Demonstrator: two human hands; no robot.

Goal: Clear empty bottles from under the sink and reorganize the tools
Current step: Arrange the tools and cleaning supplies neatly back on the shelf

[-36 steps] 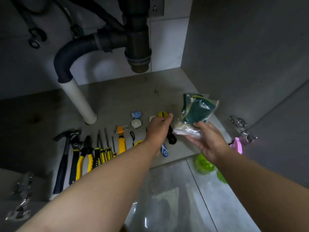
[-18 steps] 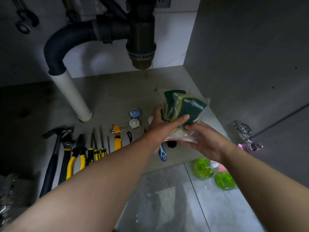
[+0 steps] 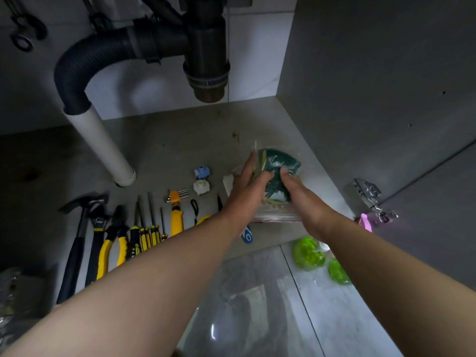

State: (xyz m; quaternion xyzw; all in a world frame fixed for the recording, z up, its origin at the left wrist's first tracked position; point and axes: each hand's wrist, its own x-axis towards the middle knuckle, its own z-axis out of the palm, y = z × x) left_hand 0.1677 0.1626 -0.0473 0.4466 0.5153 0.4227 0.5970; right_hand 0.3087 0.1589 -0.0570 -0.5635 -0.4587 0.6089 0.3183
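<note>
A clear plastic bag of green scouring pads (image 3: 279, 166) sits low over the right part of the cabinet floor (image 3: 180, 140). My left hand (image 3: 247, 194) grips its left side, fingers behind and thumb across the front. From the right, my right hand (image 3: 306, 199) holds the bag. Tools lie in a row at the left: a hammer (image 3: 77, 243), a wrench (image 3: 96, 235), yellow pliers (image 3: 113, 243), screwdrivers (image 3: 144, 228), a hex key set (image 3: 176, 195) and a yellow-handled knife (image 3: 176, 220). Two green bottles (image 3: 307, 253) lie on the tiled floor outside.
A black drain trap (image 3: 206, 60) hangs over the cabinet floor, and a white pipe (image 3: 103, 145) slants down at the left. Blue (image 3: 202, 172) and white (image 3: 201, 187) fittings lie by the tools. A door hinge (image 3: 368, 194) and a pink object (image 3: 365, 221) are on the right.
My left hand left the tools and took hold of the bag's left side. Both hands then lowered the bag toward the cabinet floor.
</note>
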